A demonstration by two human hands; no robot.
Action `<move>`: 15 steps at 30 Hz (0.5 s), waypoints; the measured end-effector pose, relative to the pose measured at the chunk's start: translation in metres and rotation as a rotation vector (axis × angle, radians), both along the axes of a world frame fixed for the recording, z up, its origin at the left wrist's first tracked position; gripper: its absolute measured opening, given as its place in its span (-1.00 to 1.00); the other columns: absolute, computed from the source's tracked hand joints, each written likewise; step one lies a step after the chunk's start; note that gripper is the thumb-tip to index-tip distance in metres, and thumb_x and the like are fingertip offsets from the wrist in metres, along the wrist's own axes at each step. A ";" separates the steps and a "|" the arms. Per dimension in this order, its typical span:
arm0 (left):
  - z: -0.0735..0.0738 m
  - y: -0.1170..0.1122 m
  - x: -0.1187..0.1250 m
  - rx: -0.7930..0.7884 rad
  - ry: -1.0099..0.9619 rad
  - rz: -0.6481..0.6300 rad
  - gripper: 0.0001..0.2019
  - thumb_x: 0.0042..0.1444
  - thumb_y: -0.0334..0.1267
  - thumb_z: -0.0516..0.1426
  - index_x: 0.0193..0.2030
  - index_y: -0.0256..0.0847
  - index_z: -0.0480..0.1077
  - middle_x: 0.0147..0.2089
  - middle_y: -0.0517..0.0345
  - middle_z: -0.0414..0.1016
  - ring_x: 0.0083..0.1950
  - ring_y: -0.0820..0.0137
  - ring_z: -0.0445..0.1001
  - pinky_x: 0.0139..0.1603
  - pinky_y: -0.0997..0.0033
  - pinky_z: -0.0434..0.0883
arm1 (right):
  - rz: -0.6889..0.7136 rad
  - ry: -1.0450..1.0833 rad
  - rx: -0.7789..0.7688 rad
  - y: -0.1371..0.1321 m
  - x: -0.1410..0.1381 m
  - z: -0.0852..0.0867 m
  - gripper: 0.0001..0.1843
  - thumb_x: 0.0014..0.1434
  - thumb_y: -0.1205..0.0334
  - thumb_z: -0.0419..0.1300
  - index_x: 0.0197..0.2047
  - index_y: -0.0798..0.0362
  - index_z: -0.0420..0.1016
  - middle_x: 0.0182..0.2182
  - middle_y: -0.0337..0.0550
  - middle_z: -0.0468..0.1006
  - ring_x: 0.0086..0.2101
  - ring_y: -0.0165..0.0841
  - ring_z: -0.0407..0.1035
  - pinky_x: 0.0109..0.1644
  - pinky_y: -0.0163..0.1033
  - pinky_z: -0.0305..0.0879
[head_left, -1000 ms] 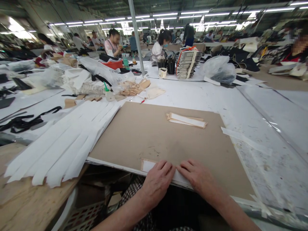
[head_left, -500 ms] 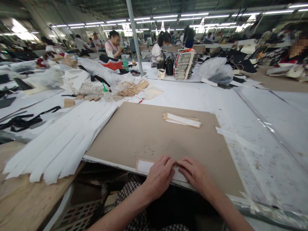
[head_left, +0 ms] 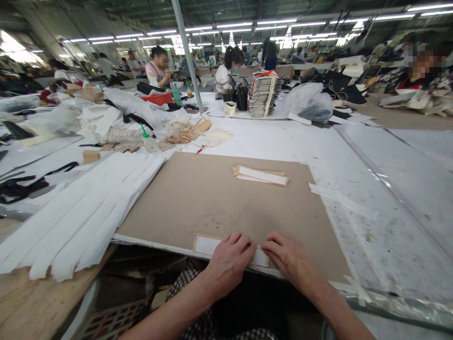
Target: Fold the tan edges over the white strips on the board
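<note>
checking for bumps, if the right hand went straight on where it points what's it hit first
The right hand already lies at the end of the white strip; past that, probably the left hand, across a small gap, though depth is unclear.

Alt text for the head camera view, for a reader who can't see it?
The left hand and right hand touch a white, tan-edged strip at the near edge of a tan cardboard board; a stack of similar strips lies beyond. Long white strips lie to the left.

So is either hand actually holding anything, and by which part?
Nothing seems gripped: the left hand lies flat over the white strip on the brown board, and the right hand rests at the strip's right end.
</note>
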State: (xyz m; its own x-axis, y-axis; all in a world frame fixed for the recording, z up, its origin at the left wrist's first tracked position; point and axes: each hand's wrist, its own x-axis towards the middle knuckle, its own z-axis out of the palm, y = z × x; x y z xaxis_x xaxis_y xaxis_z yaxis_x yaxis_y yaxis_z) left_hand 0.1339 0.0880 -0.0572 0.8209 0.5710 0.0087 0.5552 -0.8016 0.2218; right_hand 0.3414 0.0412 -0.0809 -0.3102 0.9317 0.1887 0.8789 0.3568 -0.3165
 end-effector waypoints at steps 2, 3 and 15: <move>0.001 -0.002 0.001 0.026 0.036 -0.016 -0.71 0.22 -0.45 0.06 0.06 -0.18 0.32 -0.04 0.06 0.39 -0.04 0.21 0.30 -0.02 0.16 0.38 | 0.004 -0.049 0.014 -0.001 -0.003 0.001 -0.88 0.19 0.39 0.25 -0.22 -0.03 0.51 -0.25 -0.19 0.49 -0.19 -0.24 0.35 -0.11 -0.14 0.29; 0.002 -0.002 0.002 0.023 0.028 -0.013 -0.74 0.24 -0.44 0.05 0.04 -0.18 0.33 -0.05 0.06 0.39 -0.04 0.21 0.30 -0.01 0.16 0.38 | 0.006 -0.068 0.019 -0.001 -0.005 0.001 -0.85 0.16 0.40 0.28 -0.22 -0.02 0.51 -0.25 -0.19 0.49 -0.18 -0.22 0.35 -0.09 -0.11 0.28; -0.015 0.001 0.012 0.038 -0.110 -0.038 -0.84 0.33 -0.37 0.00 -0.05 -0.23 0.38 -0.10 0.06 0.37 -0.08 0.25 0.31 -0.04 0.22 0.41 | -0.273 0.259 0.251 -0.036 -0.006 -0.012 -0.66 0.31 0.43 -0.01 0.10 0.01 0.37 0.07 -0.04 0.41 0.06 -0.24 0.28 0.10 -0.07 0.26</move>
State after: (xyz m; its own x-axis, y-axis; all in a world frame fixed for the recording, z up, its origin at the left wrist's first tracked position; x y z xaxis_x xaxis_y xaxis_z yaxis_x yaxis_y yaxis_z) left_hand 0.1455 0.0891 -0.0724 0.8348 0.5372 0.1210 0.4985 -0.8306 0.2483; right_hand 0.3354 0.0056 -0.0927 0.0277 0.8882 0.4587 0.8549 0.2167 -0.4713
